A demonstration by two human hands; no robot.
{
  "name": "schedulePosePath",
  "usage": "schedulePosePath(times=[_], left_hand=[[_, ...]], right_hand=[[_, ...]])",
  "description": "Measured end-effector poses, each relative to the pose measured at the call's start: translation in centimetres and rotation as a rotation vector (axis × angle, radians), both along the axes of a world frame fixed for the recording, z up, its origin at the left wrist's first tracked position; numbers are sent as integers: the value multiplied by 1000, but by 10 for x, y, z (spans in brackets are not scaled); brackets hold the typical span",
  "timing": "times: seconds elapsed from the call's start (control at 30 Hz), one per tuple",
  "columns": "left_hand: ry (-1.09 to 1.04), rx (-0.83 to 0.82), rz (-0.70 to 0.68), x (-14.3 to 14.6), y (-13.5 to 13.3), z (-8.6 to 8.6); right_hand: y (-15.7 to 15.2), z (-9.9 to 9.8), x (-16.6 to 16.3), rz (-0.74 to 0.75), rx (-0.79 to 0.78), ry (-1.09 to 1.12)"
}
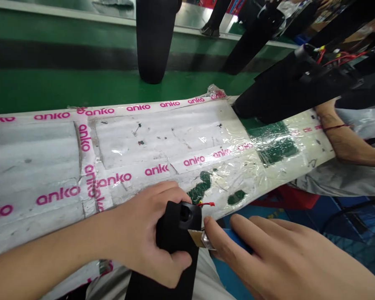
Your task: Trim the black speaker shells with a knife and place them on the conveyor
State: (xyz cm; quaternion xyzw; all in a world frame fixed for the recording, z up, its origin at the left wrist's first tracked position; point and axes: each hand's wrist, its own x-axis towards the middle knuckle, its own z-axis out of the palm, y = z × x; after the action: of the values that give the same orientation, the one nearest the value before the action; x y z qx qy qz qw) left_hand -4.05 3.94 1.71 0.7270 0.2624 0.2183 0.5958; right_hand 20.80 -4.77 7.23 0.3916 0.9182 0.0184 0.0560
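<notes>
My left hand [143,233] is wrapped round the upper part of a long black housing [178,246], which stands tilted at the table's near edge over my lap. A recessed socket shows near its top, and a short red wire [208,204] sticks out behind it. My right hand [268,250] grips a utility knife [234,239] with a blue handle and metal collar. Its blade points left and lies against the housing's side, just below the socket. The knife's rear end is hidden by my fingers.
White sheeting [162,133] taped with pink "anko" tape covers the near worktop. Beyond it runs a green belt [81,87] with black housings [156,41] standing on it. At right, another person's arm [346,133] is by a large black housing [287,87] with red wires.
</notes>
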Motion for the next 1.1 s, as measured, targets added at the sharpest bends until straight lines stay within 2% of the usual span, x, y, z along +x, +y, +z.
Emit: schedulePosePath(times=[0.3,0.63,0.8,1.0,1.1], left_hand=[[-16,-14,-10,0,0,0],[-46,-2,-67,5,3,4],[-14,24,6,8,-1,3],[25,88,35,8,-1,-2],[47,85,25,8,-1,-1]], right_hand=[[1,3,-2,3,-12,20],[14,13,-9,44,-34,-85],[21,21,-14,68,-65,-145],[25,31,-24,-17,-188,-142],[33,37,-31,-15,-197,-153]])
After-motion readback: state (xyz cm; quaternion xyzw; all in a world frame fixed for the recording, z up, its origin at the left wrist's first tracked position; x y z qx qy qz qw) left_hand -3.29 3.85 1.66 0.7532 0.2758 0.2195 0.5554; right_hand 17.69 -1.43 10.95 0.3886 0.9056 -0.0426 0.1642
